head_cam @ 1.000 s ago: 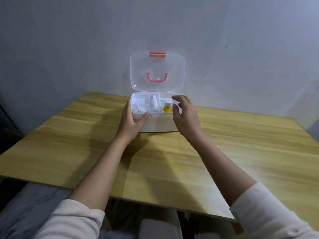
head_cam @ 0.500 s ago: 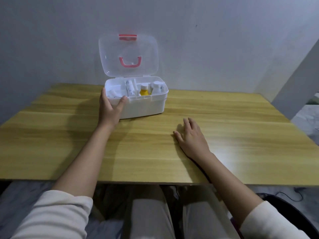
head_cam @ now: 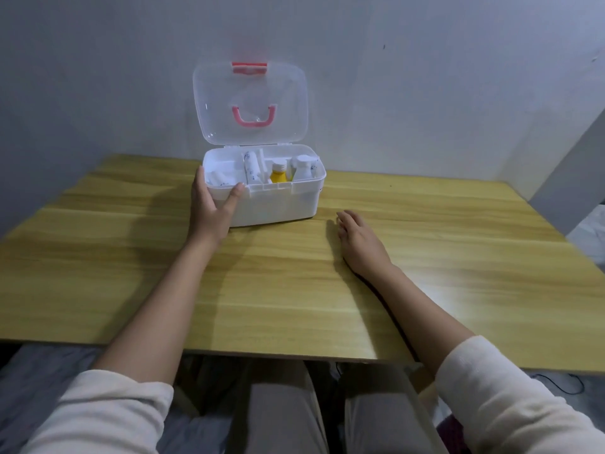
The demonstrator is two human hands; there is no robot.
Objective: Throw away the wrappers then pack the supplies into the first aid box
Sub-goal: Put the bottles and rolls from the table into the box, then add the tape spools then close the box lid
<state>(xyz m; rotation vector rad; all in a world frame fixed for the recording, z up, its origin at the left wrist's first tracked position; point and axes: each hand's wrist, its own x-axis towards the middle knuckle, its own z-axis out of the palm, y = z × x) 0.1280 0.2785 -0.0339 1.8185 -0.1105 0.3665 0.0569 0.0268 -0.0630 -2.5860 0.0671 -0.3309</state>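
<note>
Upper centre, the first aid box [head_cam: 278,204] stands packed, lid [head_cam: 250,103] upright. The left hand [head_cam: 209,208] grips its front-left corner; the right hand [head_cam: 360,240] lies flat, empty. One-handed closing may skid the box.

Wooden table [head_cam: 425,257]; first aid box [head_cam: 278,208]

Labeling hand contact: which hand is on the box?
The left hand. It grips the front left corner of the open first aid box, thumb on the rim. The right hand lies on the table, clear of the box.
</note>
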